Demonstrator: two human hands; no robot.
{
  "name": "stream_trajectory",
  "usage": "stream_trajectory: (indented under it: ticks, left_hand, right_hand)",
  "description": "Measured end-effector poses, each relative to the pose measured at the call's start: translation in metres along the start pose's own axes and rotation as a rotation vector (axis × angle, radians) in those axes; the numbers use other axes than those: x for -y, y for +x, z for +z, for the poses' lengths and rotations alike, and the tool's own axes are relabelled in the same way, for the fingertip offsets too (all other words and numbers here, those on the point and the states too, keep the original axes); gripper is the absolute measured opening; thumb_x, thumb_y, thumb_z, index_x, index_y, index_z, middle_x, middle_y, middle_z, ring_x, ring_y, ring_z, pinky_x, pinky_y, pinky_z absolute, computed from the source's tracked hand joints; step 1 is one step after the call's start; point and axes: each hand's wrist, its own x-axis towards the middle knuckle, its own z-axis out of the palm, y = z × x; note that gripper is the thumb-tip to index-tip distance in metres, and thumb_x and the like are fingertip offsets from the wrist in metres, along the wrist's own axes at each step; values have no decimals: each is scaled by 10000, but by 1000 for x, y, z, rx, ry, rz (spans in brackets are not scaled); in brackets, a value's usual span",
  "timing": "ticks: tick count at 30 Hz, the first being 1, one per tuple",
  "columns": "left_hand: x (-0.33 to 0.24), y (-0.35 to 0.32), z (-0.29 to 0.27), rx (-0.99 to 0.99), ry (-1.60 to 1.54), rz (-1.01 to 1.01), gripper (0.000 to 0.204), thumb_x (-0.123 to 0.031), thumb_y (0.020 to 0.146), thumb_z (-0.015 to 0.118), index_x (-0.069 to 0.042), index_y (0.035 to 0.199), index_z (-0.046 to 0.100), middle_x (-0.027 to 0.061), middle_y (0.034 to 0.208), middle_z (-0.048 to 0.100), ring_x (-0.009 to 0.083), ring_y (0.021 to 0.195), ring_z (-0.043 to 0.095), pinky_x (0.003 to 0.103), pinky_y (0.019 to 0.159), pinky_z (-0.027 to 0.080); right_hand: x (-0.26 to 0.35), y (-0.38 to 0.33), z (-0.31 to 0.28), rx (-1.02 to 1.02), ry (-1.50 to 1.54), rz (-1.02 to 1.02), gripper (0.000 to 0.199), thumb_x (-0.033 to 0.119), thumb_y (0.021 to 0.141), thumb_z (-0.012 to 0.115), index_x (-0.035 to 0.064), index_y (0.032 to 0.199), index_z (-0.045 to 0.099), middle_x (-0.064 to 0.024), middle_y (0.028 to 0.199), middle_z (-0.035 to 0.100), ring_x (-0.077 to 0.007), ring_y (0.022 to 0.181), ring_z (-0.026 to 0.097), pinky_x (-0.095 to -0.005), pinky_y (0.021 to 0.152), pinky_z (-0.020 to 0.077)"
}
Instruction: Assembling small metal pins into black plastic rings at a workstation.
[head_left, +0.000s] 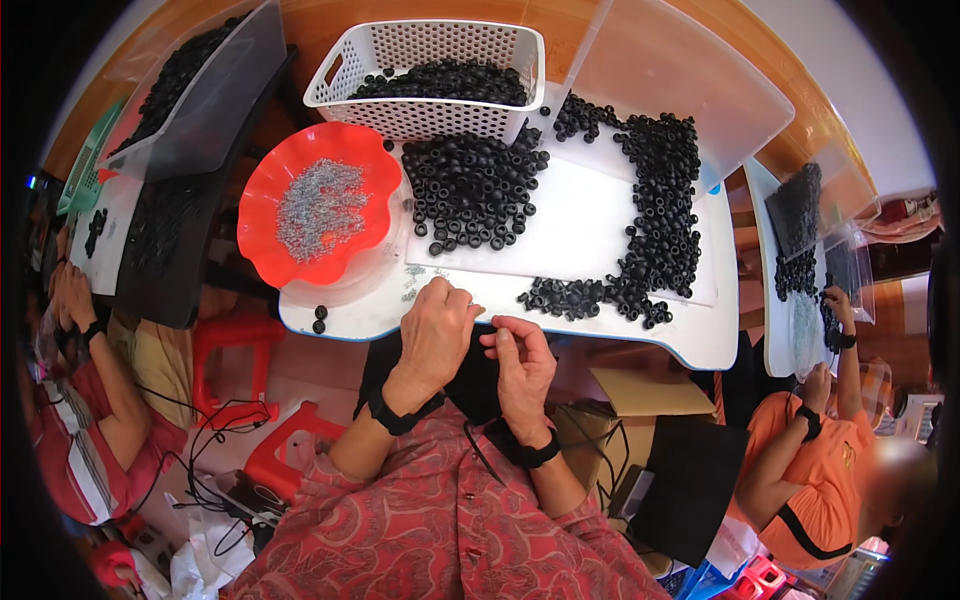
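Note:
At the table's near edge, my left hand (438,335) is closed, its fingertips pinched together. My right hand (522,365) sits beside it, also closed, with thumb and forefinger pressed together close to the left fingertips. Whatever lies in either pinch is too small or hidden to make out. A few small silvery pieces (414,283) lie on the table just beyond my left hand. Farther off is a heap of black round parts with holes (470,188). Left of it, a red wavy-rimmed bowl (262,240) holds many small silvery metal pieces.
A white perforated basket (430,120) of black parts stands at the back. A clear plastic bin (690,75) tilts over more black parts (665,200) spread on the right of the white table (715,335). Co-workers sit left and right. Red stools (235,365) and cables are below.

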Motion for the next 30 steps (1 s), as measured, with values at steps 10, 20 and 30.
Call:
stream_trajectory:
  ticks: [10,20,30]
  left_hand:
    - [-9,-10,0,151,-772,-245,82,-27,887,640,11,958,623,80,820,639,168,661,618,282,583,515]
    - [-26,-1,0,335,-1141,-488,126,-95,956,606,1,1032,634,27,812,648,32,654,573,167,552,489]
    - [-35,19,42,-29,-298,196,205,-50,762,750,-37,953,676,94,836,576,255,703,601,354,599,483]
  right_hand:
    - [1,2,0,-12,-41,-103,188,15,968,546,-21,1135,625,-83,1042,615,-118,827,656,-231,682,539]
    - [2,0,-16,-48,-75,-196,130,1,958,562,-26,1059,638,-76,1000,605,-111,792,638,-226,672,534]
    - [1,4,-37,-239,-72,-89,121,91,998,539,-10,1055,576,-57,908,645,-86,729,615,-208,634,503]
